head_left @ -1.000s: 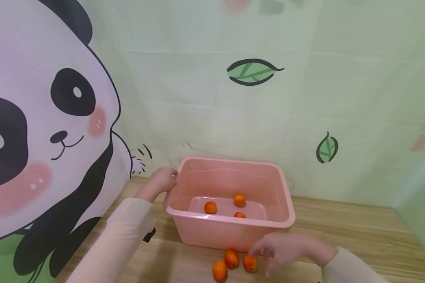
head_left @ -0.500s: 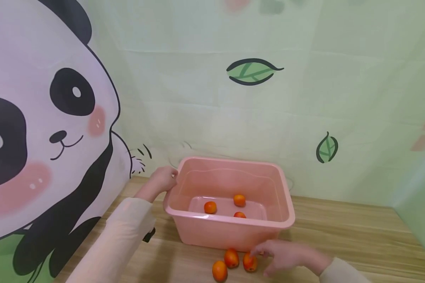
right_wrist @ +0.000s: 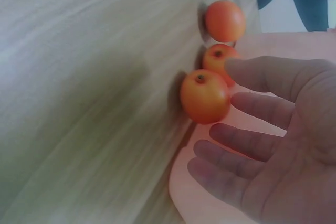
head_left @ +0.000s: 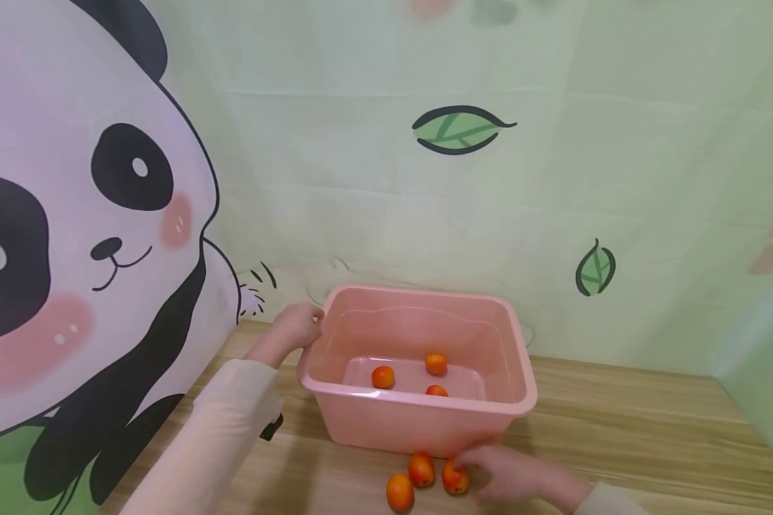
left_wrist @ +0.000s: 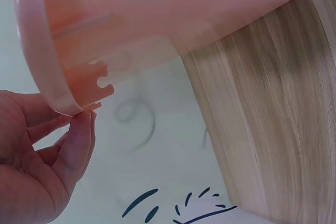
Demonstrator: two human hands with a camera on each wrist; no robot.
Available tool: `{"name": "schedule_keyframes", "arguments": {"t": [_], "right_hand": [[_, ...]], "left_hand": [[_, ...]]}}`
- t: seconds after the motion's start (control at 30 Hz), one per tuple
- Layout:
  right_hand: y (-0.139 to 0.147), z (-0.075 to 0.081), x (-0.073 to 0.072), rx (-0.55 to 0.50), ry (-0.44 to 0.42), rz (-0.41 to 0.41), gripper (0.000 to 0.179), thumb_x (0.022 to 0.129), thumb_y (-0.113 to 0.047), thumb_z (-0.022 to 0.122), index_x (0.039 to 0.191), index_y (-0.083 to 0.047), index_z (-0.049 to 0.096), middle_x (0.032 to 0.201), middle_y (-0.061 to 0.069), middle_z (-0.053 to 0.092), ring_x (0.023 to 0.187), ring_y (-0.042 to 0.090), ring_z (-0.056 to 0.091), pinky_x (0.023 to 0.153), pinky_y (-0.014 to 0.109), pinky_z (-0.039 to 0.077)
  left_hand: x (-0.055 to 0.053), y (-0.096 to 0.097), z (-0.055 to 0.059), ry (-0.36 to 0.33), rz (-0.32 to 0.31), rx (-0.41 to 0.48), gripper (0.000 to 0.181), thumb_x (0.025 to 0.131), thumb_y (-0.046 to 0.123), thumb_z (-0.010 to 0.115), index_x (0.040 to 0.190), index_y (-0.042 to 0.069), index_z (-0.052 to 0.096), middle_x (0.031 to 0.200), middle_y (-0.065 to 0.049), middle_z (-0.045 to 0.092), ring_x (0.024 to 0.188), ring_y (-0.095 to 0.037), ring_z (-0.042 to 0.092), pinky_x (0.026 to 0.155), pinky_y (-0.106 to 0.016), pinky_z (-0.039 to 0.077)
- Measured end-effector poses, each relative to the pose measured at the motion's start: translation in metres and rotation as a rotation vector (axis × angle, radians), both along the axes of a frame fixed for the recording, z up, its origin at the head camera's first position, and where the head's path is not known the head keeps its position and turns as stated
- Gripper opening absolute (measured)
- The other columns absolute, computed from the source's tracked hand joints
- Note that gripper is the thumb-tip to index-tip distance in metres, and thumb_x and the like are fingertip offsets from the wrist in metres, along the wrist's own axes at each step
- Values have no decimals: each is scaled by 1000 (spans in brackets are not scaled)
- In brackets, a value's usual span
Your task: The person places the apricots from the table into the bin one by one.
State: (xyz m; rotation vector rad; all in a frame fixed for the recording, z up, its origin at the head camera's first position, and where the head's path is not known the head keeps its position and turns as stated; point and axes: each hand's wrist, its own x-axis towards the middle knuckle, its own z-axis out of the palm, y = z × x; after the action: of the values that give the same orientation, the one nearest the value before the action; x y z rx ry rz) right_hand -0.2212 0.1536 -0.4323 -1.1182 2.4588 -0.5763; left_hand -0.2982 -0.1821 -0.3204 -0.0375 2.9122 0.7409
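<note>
I read the clock as from my head, with the tub (head_left: 419, 423) in the middle of the dial. The tub stands on the wooden surface (head_left: 625, 418). My left grip (head_left: 293, 325) is between 9 and 10 o'clock, pinching the tub's rim with thumb and finger.

On the tub's floor lie three fruits: one fruit at 9 o'clock (head_left: 383, 377), one at 2 (head_left: 436, 363) and one at 4 (head_left: 436, 390), which the near wall partly hides.

Outside, at 6 o'clock, three more fruits lie near together. From the middle fruit (head_left: 421, 470), the nearest fruit (head_left: 400, 493) is between 7 and 8 o'clock, and the last fruit (head_left: 454, 478) at 3.

My right grip (head_left: 505, 472) is spread, the fingers apart, just beside this last fruit at its 3 o'clock; whether it touches, I cannot tell. A printed panda (head_left: 129, 272) fills the cloth at 10 o'clock.
</note>
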Motion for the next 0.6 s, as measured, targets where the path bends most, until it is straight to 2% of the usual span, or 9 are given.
{"name": "schedule_keyframes", "arguments": {"t": [0.23,0.4,0.53,0.57,0.6], "right_hand": [[-5,-7,1,-39,81,18,36,64,-7,65,100,-6,61,95,-4,60,85,8,51,81,26,44],[-8,-13,1,-79,130,41,32,63,-5,64,94,-9,60,86,-8,56,78,4,48,72,21,42],[-12,-15,3,-95,32,15,25,67,-6,64,90,-14,59,79,-11,52,71,1,45,64,18,39],[-14,-16,4,-109,-12,1,23,68,-6,63,89,-14,58,77,-11,51,70,1,44,63,17,38],[-15,-18,6,-148,-126,-34,23,70,-5,62,91,-14,58,78,-9,51,71,2,45,62,17,38]], "left_hand": [[-1,0,0,6,-11,-8,24,80,0,47,99,1,62,81,-9,57,71,-19,50,57,-23,41],[-2,0,1,-4,-6,-9,24,81,1,47,99,1,62,82,-9,57,72,-19,50,58,-23,42],[-2,1,0,-10,-4,-12,26,81,1,47,103,1,61,86,-9,58,74,-19,51,59,-24,43],[-3,1,0,-9,-4,-14,26,81,1,48,103,1,61,87,-10,58,74,-19,51,59,-24,43],[-3,1,0,-7,-4,-17,27,81,1,48,104,1,61,88,-10,58,75,-19,51,60,-25,43]]}}
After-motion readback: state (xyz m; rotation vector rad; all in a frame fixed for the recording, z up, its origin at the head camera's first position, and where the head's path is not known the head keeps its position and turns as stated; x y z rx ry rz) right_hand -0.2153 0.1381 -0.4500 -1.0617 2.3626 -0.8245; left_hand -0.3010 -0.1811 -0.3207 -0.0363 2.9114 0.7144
